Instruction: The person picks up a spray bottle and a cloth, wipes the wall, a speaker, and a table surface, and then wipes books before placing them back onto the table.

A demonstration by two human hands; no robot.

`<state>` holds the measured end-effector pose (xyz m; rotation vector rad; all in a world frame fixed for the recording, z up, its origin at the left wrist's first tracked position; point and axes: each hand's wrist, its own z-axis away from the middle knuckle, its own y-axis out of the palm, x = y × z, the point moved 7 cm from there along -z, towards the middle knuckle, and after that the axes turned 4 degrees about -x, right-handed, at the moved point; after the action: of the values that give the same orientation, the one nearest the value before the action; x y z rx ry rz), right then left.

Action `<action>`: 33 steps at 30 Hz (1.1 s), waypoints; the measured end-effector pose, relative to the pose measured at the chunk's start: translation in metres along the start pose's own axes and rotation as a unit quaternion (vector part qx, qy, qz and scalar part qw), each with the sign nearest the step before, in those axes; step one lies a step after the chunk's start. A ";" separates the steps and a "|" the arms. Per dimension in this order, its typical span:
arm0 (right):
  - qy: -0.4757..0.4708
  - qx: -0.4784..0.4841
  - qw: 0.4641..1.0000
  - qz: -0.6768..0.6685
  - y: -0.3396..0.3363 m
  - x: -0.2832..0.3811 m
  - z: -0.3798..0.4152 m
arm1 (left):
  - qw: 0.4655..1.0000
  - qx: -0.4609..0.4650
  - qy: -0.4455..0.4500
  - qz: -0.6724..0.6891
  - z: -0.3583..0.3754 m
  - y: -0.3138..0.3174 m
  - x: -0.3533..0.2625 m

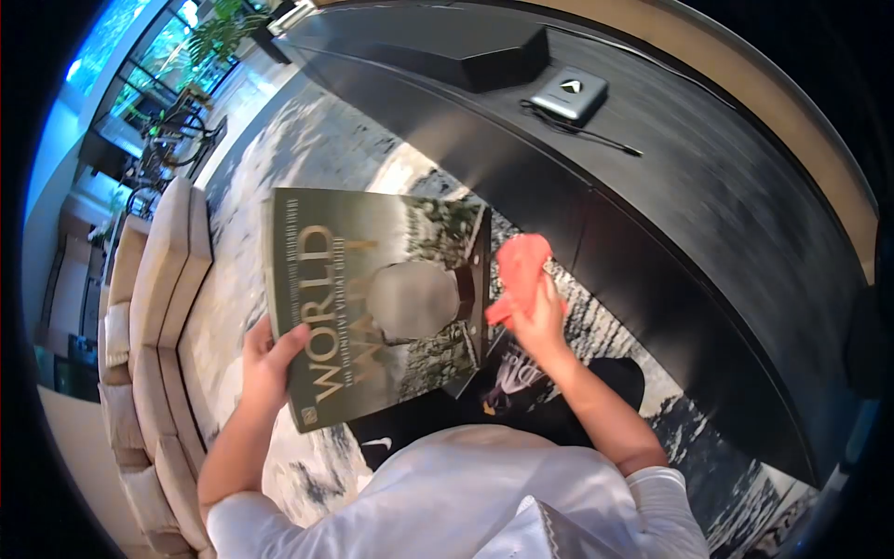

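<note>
My left hand (270,359) grips a large book (386,307) at its near left edge, thumb on the front cover. The cover is grey-green, reads "WORLD WAR" and pictures a round helmet. The book is tilted, held up in front of my body. Just right of the book, my right hand (542,324) is closed around a bunched coral-red cloth (523,263). The cloth is close to the book's right edge; whether it touches cannot be told. My lap lies partly hidden below the book.
A long black cabinet (680,168) runs along the right. On it are a silver box-shaped device (570,93) with a short black cable (596,140) and a black angular block (466,56). A patterned rug (307,140) covers the floor. A beige sofa (163,279) stands left.
</note>
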<state>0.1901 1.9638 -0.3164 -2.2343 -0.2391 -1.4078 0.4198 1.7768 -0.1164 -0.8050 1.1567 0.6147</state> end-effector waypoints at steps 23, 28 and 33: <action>-0.189 0.375 0.901 -0.110 0.067 0.169 -0.009 | 0.954 -0.102 -0.068 0.273 0.046 -0.049 0.184; -0.299 0.187 0.918 0.183 0.023 0.133 -0.009 | 0.962 -0.067 -0.063 0.256 0.042 -0.051 0.184; -0.331 0.365 0.863 0.110 0.007 0.139 0.021 | 0.963 -0.047 -0.046 0.260 0.030 -0.055 0.171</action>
<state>0.2725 1.9530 -0.2029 -1.8999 -0.6038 -0.2740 0.5305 1.7727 -0.2608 -0.5399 1.2655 1.1362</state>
